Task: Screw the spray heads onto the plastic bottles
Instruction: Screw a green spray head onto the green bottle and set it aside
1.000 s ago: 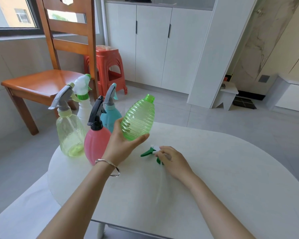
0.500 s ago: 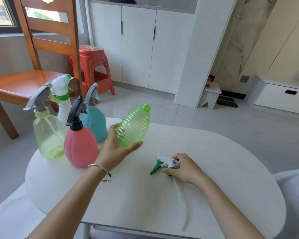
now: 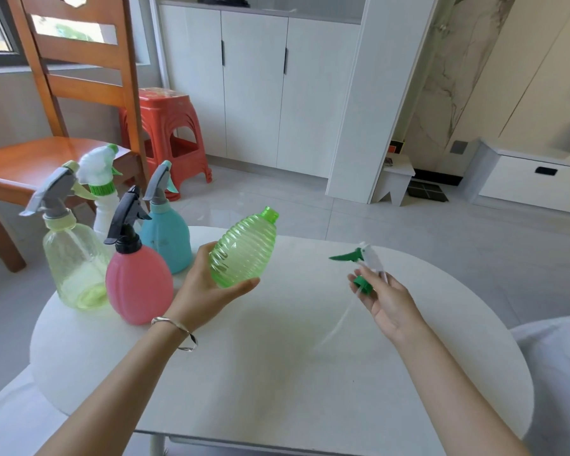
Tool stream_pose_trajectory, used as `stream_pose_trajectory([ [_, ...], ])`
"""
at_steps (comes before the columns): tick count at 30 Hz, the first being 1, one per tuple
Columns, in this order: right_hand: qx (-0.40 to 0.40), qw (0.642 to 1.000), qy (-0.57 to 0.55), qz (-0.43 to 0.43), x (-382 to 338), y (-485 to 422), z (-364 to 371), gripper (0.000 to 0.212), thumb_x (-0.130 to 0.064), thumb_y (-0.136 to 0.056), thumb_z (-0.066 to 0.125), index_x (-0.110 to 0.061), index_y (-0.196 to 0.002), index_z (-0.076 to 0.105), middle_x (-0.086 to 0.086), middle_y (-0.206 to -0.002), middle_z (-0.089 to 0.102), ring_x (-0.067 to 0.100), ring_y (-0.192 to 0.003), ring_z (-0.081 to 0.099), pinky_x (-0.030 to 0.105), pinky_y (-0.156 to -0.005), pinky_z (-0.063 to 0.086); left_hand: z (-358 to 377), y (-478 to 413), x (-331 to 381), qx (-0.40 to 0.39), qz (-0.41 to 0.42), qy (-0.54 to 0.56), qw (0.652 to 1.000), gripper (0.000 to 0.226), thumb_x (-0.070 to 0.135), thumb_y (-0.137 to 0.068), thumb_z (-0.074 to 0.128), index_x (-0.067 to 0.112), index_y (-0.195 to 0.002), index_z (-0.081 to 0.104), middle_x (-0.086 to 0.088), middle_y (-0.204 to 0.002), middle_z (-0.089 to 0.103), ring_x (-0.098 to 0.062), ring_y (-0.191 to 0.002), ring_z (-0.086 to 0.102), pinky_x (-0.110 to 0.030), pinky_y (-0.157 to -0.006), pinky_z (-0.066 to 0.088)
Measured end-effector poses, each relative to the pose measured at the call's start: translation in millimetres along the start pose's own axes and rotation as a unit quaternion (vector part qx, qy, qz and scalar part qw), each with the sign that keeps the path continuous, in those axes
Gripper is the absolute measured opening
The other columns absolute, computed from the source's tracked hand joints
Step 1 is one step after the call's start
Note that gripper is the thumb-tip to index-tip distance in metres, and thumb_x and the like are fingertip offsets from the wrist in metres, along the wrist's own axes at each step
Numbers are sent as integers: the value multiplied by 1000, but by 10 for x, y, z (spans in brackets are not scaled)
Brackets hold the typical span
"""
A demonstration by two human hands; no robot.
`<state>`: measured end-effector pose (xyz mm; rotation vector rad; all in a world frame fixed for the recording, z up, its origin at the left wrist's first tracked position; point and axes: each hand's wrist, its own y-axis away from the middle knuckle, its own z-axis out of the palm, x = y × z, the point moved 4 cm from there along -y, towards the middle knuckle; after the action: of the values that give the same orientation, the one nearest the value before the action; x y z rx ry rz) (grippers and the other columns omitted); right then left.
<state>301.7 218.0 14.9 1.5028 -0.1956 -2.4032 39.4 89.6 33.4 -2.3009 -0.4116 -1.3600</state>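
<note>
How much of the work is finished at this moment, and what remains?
Done: four bottles, yellow, white, pink and blue, stand capped on the table. In hand: the left hand holds the open green bottle; the right hand holds the spray head. Left: insert its tube and screw it on.

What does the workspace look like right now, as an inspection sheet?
Surface: white oval table, mostly bare.
Job's things: ribbed green bottle uncapped, tilted in left hand; green-and-white spray head with dip tube in right hand, lifted off the table. Pink bottle, teal bottle, yellow bottle, white bottle already capped.
Clutter: nothing seen.
Grippers: both hands gripping.
Cables: nothing seen.
Surroundings: wooden chair, red stool, white cabinets.
</note>
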Motion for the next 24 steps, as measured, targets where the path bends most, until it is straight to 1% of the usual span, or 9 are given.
stream_pose_trajectory([
  [2,5,995,-97,28,-53,-21,3,9,0,-92,52,1,-87,59,11,-88,60,22,-78,63,24,-63,59,7,9,-16,-11,-2,-10,1000,76,30,-66,83,19,-127,38,21,-100,51,27,-86,49,6,-65,37],
  [4,-2,985,-168,40,-119,-26,9,13,-1,-95,47,3,-89,58,13,-91,61,21,-73,66,26,-69,59,22,18,-30,-29,-6,-30,999,79,33,-64,84,21,-127,38,21,-101,52,17,-89,53,4,-66,39],
  [6,-16,977,-211,21,-198,-20,13,15,-5,-96,46,2,-97,59,12,-94,64,17,-72,70,28,-75,57,40,29,-48,-49,-4,-62,997,84,36,-62,85,22,-129,37,15,-105,53,4,-90,53,3,-67,39],
  [9,-19,967,-252,-26,-321,-20,-8,18,-10,-96,49,0,-106,59,9,-98,66,14,-84,68,27,-78,58,79,45,-92,-80,-3,-90,993,86,36,-60,86,24,-129,36,10,-112,53,-2,-94,52,1,-66,40],
  [13,4,959,-277,-55,-408,-27,-53,11,-9,-96,50,-3,-95,59,8,-95,67,11,-71,72,29,-79,58,110,60,-133,-117,-13,-82,990,87,33,-60,87,24,-129,35,7,-116,54,-8,-103,54,-12,-76,41],
  [15,13,959,-277,-60,-410,-36,-74,10,-8,-96,50,-3,-94,58,8,-95,67,11,-71,72,30,-78,58,121,64,-139,-128,-17,-70,989,87,31,-60,87,24,-129,35,8,-117,54,-7,-104,55,-13,-78,41],
  [17,12,959,-276,-59,-401,-52,-76,10,-8,-96,50,-3,-94,59,7,-94,67,12,-74,71,29,-78,58,134,70,-133,-140,-17,-65,988,87,30,-59,88,24,-129,36,10,-116,54,0,-101,54,-6,-75,39],
  [19,10,960,-273,-58,-397,-71,-74,10,-8,-96,49,-3,-94,58,8,-93,66,13,-81,68,30,-78,58,143,73,-124,-151,-15,-63,986,88,31,-59,88,25,-129,36,12,-114,54,6,-100,52,-4,-75,39],
  [24,12,963,-263,-63,-395,-82,-73,11,-8,-96,49,-4,-92,58,8,-96,65,15,-89,64,30,-78,58,166,82,-100,-165,-11,-42,985,87,30,-58,88,26,-129,38,12,-118,55,-1,-108,55,-13,-84,42],
])
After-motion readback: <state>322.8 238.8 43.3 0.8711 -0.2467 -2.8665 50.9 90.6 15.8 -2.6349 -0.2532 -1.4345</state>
